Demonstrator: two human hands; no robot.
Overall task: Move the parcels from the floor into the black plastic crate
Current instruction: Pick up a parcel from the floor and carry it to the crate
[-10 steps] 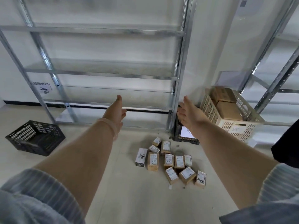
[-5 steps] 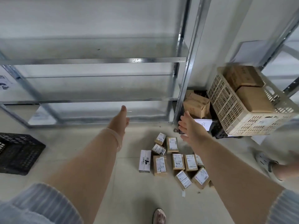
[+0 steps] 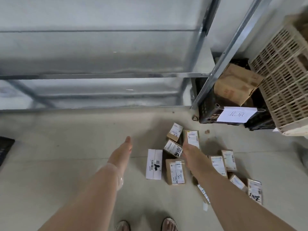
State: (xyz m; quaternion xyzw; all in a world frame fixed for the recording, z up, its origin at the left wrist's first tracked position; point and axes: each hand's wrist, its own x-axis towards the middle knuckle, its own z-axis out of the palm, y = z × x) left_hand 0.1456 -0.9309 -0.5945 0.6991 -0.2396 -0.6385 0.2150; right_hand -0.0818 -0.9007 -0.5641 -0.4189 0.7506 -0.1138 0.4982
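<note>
Several small brown cardboard parcels with white labels lie in a loose cluster on the floor, among them one marked 68 [image 3: 175, 171], a white parcel [image 3: 154, 164] and a labelled one [image 3: 192, 139]. My right hand [image 3: 191, 155] reaches down over the cluster, fingers straight, holding nothing. To the left, my left hand [image 3: 121, 152] is stretched flat above bare floor, empty. One black plastic crate [image 3: 210, 112] with a paper sign stands by the shelf post. Another black crate [image 3: 5, 147] shows only a corner at the left edge.
A metal shelf rack [image 3: 103, 75] fills the back. A beige plastic crate [image 3: 283, 90] sits on the right, leaning over the black crate, which holds a larger brown box [image 3: 236, 84]. My feet [image 3: 146, 225] are at the bottom edge.
The view has tilted down and moved closer to the parcels. Both hands have dropped lower, the right hand now over the cluster. The left black crate has slid almost out of view.
</note>
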